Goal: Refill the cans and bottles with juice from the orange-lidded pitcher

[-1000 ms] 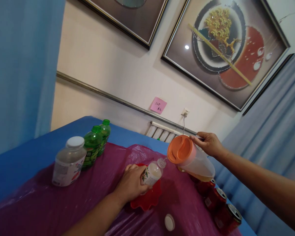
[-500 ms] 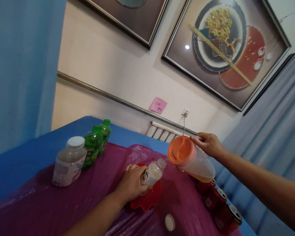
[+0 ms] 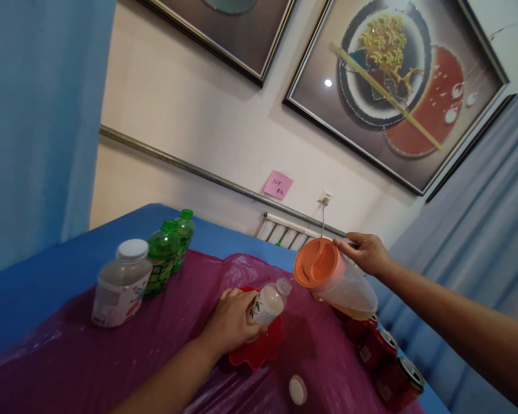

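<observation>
My left hand (image 3: 233,321) is wrapped round a small clear bottle (image 3: 266,305) with a printed label, tilted with its uncapped mouth to the upper right. Behind and below it lies a red scalloped dish (image 3: 259,352), partly covered by the hand. On the right, my right hand (image 3: 366,253) grips a translucent pitcher (image 3: 349,287) at its handle side. The pitcher is tipped left, its orange lid (image 3: 317,264) close to the bottle mouth. Some yellowish liquid shows low in the pitcher. A round white cap (image 3: 297,390) lies on the purple plastic sheet (image 3: 323,356).
At the left stand a wide white-capped bottle (image 3: 123,284) and two green bottles (image 3: 159,259). Several red cans (image 3: 399,382) line the right table edge. Blue cloth (image 3: 34,287) covers the table under the sheet. A wall with a metal rail (image 3: 198,171) rises behind.
</observation>
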Action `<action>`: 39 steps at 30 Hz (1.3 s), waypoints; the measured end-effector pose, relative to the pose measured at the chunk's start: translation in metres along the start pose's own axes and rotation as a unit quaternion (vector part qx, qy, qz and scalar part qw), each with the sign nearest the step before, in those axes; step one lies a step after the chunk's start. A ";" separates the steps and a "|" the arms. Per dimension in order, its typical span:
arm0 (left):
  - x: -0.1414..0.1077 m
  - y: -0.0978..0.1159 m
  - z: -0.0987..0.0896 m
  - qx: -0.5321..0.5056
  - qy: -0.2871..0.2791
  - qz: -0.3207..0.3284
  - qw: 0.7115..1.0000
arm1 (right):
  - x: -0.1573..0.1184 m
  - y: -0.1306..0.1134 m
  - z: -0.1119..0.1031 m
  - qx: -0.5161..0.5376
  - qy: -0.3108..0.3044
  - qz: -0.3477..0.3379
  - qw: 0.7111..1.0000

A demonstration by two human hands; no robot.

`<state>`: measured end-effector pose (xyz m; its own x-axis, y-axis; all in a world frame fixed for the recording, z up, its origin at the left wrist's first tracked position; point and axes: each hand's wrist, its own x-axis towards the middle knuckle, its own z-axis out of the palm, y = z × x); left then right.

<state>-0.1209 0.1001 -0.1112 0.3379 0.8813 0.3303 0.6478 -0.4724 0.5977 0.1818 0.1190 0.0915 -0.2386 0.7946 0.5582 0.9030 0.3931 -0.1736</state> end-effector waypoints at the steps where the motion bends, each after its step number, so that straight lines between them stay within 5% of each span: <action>1: 0.000 0.000 0.000 0.000 -0.001 0.000 1.000 | 0.000 0.000 0.000 0.000 -0.001 0.002 1.000; 39: 0.000 -0.001 0.001 -0.010 0.000 -0.004 1.000 | -0.002 -0.007 -0.003 -0.016 -0.004 0.018 1.000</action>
<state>-0.1211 0.1002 -0.1125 0.3329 0.8847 0.3264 0.6368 -0.4662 0.6141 0.1767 0.1132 0.0938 -0.2076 0.8120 0.5455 0.9221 0.3486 -0.1680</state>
